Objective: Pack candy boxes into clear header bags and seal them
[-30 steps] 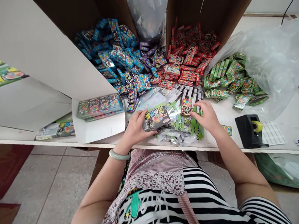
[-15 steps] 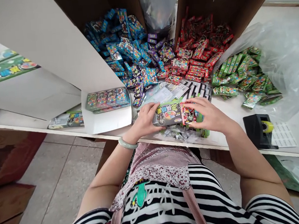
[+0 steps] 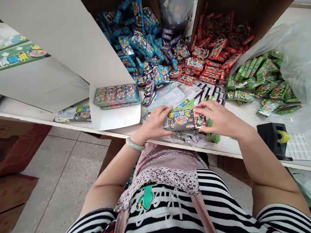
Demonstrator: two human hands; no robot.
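Over the white table (image 3: 229,144), the left hand (image 3: 157,125) holds one end of one dark box (image 3: 181,120) between thumb and fingers, and the right hand (image 3: 220,121) pinches one little red packet (image 3: 199,118) at the box's right end; I can't tell if the packet is in it or just against it. Behind are four heaps with too many packets to count: a blue heap (image 3: 140,40), a purple heap (image 3: 181,51), a red heap (image 3: 213,67) and a green heap (image 3: 263,74). One open white box (image 3: 113,120) sits on the left, one black tape holder (image 3: 269,137) on the right, and one clear bag (image 3: 299,55) is in the way by the green heap.
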